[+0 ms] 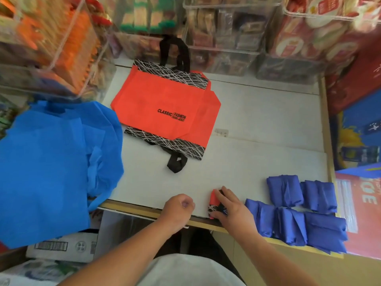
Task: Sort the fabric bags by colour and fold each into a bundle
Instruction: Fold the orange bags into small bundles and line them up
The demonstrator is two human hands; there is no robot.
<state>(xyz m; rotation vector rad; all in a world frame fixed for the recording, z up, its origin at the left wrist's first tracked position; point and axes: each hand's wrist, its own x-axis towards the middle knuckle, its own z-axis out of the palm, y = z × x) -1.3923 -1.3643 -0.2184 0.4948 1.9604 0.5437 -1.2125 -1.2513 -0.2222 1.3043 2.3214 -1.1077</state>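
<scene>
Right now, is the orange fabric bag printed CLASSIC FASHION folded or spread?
Spread: the orange bag lies flat on the white table, print showing.

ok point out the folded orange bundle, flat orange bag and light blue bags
folded orange bundle (214, 198), head view, its orange end
flat orange bag (162, 98), head view, plain panel above the print
light blue bags (47, 166), head view, top sheet's middle

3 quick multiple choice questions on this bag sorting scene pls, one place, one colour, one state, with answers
1. Where do the dark blue bundles lie? A) table's near right corner B) table's far left C) on the floor
2. Colour of the flat bag printed CLASSIC FASHION? A) green B) orange C) white
3. The bag under the right grip is: A) spread flat B) hanging C) folded small
Answers: A, they line the right near edge; B, its body is orange; C, it is a compact bundle.
</scene>
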